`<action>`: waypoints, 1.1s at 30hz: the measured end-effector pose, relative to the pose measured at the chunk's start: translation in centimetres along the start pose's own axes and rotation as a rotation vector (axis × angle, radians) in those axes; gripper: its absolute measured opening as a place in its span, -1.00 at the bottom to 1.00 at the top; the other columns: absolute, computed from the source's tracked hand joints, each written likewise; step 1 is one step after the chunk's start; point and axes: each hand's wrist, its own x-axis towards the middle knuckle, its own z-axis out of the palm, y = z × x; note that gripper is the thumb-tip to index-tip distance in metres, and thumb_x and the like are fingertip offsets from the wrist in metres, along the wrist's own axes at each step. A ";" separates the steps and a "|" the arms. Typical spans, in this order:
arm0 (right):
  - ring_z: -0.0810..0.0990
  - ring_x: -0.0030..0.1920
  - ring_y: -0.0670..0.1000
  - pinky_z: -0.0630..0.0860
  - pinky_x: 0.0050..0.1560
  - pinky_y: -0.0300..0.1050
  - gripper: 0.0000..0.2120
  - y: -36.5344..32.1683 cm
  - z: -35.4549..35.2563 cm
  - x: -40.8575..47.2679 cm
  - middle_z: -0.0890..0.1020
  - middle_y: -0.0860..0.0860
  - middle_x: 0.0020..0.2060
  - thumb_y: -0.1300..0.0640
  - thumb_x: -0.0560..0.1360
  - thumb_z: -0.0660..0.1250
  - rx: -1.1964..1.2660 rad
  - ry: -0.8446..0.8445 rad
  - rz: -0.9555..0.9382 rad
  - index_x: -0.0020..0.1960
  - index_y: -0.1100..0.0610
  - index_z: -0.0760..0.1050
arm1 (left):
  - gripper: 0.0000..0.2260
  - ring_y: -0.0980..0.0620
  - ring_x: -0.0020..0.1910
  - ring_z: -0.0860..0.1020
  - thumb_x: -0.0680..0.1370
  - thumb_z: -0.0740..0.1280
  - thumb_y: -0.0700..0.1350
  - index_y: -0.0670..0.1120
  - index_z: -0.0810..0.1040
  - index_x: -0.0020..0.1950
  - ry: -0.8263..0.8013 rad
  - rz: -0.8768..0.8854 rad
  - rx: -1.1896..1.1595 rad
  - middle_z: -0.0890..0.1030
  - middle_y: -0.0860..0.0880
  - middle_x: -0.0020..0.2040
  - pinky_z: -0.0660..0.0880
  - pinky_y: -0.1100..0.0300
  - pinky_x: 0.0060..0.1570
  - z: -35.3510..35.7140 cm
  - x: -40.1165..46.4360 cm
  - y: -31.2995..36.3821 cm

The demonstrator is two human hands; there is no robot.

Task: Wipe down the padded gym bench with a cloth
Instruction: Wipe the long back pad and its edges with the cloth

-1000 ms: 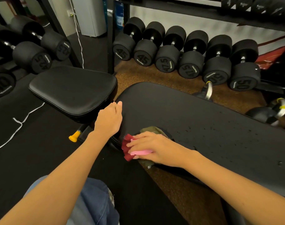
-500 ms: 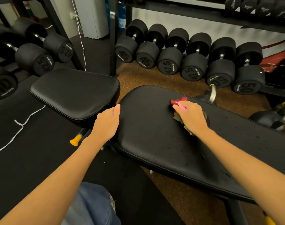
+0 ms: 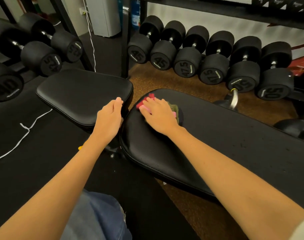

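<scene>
My right hand lies flat on the cloth, fingers straight and spread, pressing it onto the long pad of the bench near its far left corner. The cloth is bunched under my palm — red and pink at the fingertips, olive showing behind the knuckles. My left hand holds nothing; its fingers are relaxed and straight, tips touching the near edge of the seat pad, which sits just beside the long pad with a gap between them.

The cloth looks soft, light and floppy, so I judge it will crumple or slip out unless the whole palm keeps weight on it; a flat press over its middle suits it better than a pinch at one edge. The pad seems smooth, firm vinyl with some give, likely slick where damp, so the cloth should glide easily. Small specks and droplets dot the pad toward the right, so that stretch still seems to need wiping, and the seat pad may too. Dumbbells line the floor beyond, well apart from my hands.
</scene>
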 end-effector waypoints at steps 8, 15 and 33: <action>0.55 0.19 -0.16 0.33 0.37 -0.07 -0.71 -3.0 -2.4 -2.9 0.66 -0.07 0.14 0.08 0.62 0.17 0.683 -0.099 0.082 0.16 0.02 0.64 | -0.75 0.21 -0.02 0.44 0.67 0.10 -0.07 -0.08 0.53 0.20 0.130 0.178 0.036 0.51 0.04 0.04 0.24 0.51 -0.07 2.0 -1.5 2.1; 0.49 0.09 -0.17 0.32 0.03 -0.28 -0.72 6.1 -7.1 -4.5 0.64 -0.08 0.12 0.03 0.59 0.20 0.469 0.155 0.480 0.17 0.06 0.62 | -0.62 -0.22 0.49 0.17 0.67 0.05 0.01 -0.01 0.34 0.47 -0.087 0.438 0.632 0.31 -0.09 0.49 0.06 -0.14 0.45 8.1 -4.3 3.8; 0.04 0.54 0.19 -0.12 0.44 0.36 -0.49 15.9 -7.2 -4.9 0.20 0.01 0.54 -0.17 0.65 -0.06 -0.049 -0.190 0.684 0.56 -0.05 0.10 | -0.30 -0.32 0.42 0.24 0.55 -0.11 0.35 -0.02 0.05 0.58 -0.155 0.199 0.969 0.14 -0.13 0.55 0.38 -0.11 0.23 5.9 -2.3 0.6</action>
